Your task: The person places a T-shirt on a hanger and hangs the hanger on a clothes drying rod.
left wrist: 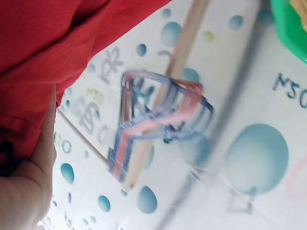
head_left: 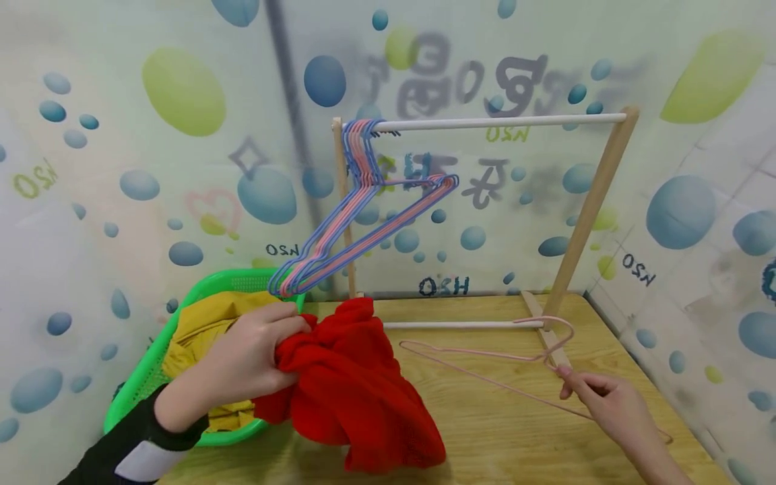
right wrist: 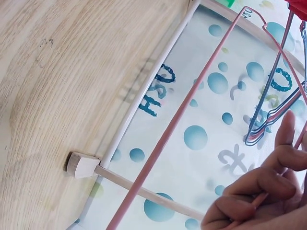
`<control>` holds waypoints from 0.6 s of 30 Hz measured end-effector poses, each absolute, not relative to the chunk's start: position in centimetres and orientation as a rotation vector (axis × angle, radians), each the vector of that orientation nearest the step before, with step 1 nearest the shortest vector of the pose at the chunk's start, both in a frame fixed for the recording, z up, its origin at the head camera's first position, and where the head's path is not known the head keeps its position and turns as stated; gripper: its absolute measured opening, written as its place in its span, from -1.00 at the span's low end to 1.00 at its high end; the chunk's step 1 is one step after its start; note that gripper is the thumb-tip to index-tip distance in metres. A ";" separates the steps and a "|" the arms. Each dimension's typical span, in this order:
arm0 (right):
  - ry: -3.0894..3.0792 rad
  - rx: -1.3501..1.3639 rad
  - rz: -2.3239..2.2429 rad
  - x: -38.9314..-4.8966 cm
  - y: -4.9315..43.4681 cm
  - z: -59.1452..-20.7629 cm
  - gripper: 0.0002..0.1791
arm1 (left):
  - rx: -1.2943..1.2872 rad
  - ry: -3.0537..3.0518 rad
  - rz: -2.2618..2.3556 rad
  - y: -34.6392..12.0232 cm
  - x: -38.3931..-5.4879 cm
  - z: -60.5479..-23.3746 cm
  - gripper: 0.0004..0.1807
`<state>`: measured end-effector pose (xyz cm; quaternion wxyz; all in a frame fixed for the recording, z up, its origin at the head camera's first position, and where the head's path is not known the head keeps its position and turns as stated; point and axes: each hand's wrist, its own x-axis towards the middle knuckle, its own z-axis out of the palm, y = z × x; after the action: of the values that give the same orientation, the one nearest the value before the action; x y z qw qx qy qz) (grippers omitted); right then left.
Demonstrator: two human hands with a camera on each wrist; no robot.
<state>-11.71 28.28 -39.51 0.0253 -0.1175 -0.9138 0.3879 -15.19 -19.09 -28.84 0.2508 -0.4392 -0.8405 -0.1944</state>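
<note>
My left hand (head_left: 257,350) grips a bunched red garment (head_left: 364,397) that hangs down over the table front. In the left wrist view the red cloth (left wrist: 43,52) fills the upper left, beside part of the hand (left wrist: 29,187). At the right, my right hand (head_left: 612,404) pinches a pink wire hanger (head_left: 485,384) near the base of its hook, and the hanger's long bar points left. The right wrist view shows curled fingers (right wrist: 259,191) around the pink wire.
A wooden rack with a white rail (head_left: 503,123) stands at the back. Several blue and pink hangers (head_left: 364,202) hang at its left end. Behind my left hand is a green basket (head_left: 139,377) holding yellow cloth (head_left: 212,316). The wooden table (head_left: 485,438) lies below.
</note>
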 end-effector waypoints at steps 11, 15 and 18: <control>-2.810 -0.446 1.220 -11.5 29.3 -39.2 -0.37 | -0.998 -2.498 -0.693 -13.3 -16.8 -30.7 -0.83; -2.810 -0.448 1.231 -11.5 29.4 -39.2 -0.36 | -0.881 -2.694 -0.758 -12.0 -18.0 -32.1 -0.80; -2.796 -0.438 1.232 -11.4 29.4 -39.3 -0.38 | -0.847 -2.826 -0.769 -11.5 -18.7 -33.3 -0.77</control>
<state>-11.38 29.45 -39.35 0.0273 -0.1419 -0.9055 0.3990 -18.72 -11.52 -33.28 0.0465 -0.2776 -0.9259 -0.2519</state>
